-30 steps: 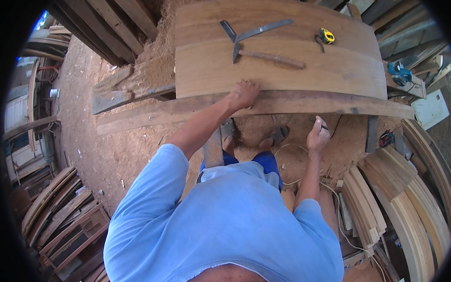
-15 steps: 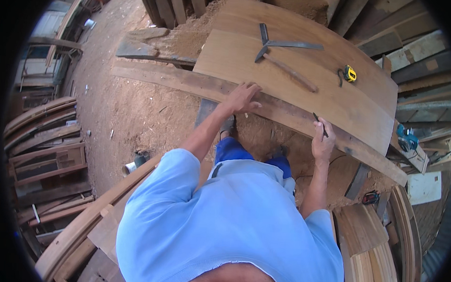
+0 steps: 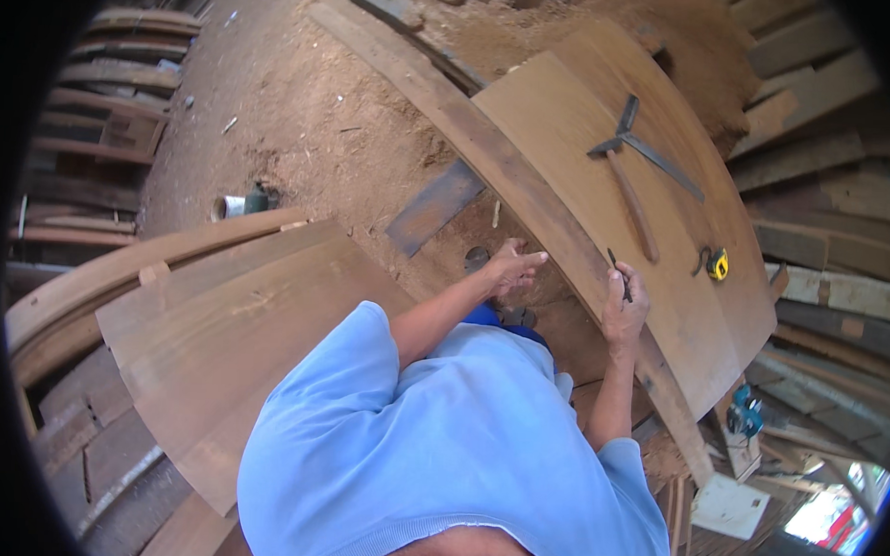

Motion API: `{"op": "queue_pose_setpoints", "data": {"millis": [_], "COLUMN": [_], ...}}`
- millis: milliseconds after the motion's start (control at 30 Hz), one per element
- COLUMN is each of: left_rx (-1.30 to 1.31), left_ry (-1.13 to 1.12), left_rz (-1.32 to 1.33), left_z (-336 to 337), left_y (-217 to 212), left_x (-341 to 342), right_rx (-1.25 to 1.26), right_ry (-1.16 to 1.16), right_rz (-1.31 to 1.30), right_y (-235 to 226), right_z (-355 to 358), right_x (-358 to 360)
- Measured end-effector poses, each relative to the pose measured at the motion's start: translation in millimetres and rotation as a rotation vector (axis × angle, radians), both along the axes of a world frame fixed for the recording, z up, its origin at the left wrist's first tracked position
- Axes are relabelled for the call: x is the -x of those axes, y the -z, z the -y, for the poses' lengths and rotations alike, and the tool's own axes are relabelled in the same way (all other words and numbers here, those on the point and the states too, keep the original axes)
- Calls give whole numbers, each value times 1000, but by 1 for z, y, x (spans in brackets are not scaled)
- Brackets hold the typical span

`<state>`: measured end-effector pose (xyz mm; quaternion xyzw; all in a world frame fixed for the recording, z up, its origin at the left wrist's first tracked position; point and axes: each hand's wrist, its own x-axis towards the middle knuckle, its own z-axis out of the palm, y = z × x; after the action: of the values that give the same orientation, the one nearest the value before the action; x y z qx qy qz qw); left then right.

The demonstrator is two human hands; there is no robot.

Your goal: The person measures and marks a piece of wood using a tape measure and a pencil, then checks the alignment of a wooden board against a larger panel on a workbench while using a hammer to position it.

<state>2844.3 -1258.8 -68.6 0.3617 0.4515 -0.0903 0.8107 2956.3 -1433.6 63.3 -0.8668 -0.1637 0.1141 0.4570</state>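
My right hand [image 3: 625,306] is closed around a slim dark pencil [image 3: 612,257], its upper end sticking out above my fingers. That hand is over the long narrow board [image 3: 451,112] lying along the near edge of a wide wooden panel [image 3: 539,105]. My left hand [image 3: 514,269] holds nothing, its fingers apart, just on the near side of the board. On the panel rest a hammer [image 3: 632,204] with a wooden handle, a metal square [image 3: 669,171] touching its head, and a yellow tape measure [image 3: 718,264] further right.
Another wide panel [image 3: 258,311] lies at my left beside a long curved timber [image 3: 161,258]. Timber stacks [image 3: 97,129] line the far left, and more planks [image 3: 838,253] the right. A blue power tool [image 3: 744,411] sits right of the panel. Sawdust [image 3: 294,116] covers the floor.
The view has turned, so the panel and board now slant down to the right. My left hand has come off the board toward my body. The right hand still holds the pencil.
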Motion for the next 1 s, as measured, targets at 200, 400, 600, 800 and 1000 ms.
{"op": "queue_pose_setpoints", "data": {"millis": [200,400,600,800,1000], "left_rx": [25,-178,-370,-565,-570], "left_ry": [-194,-151,-308,-122,-26], "left_rz": [91,248,484,144,85], "left_z": [-6,-12,-4,6,20], "left_y": [21,31,38,48,76], "left_x": [-28,-24,-30,-29,-36], "right_rx": [42,102,99,32,-24], "right_ry": [-309,-639,-799,-908,-973], "right_rz": [24,132,274,423,486], "right_y": [-3,14,33,59,82], "right_z": [-86,-156,-224,-272,-302], "right_x": [0,7,11,11,8]}}
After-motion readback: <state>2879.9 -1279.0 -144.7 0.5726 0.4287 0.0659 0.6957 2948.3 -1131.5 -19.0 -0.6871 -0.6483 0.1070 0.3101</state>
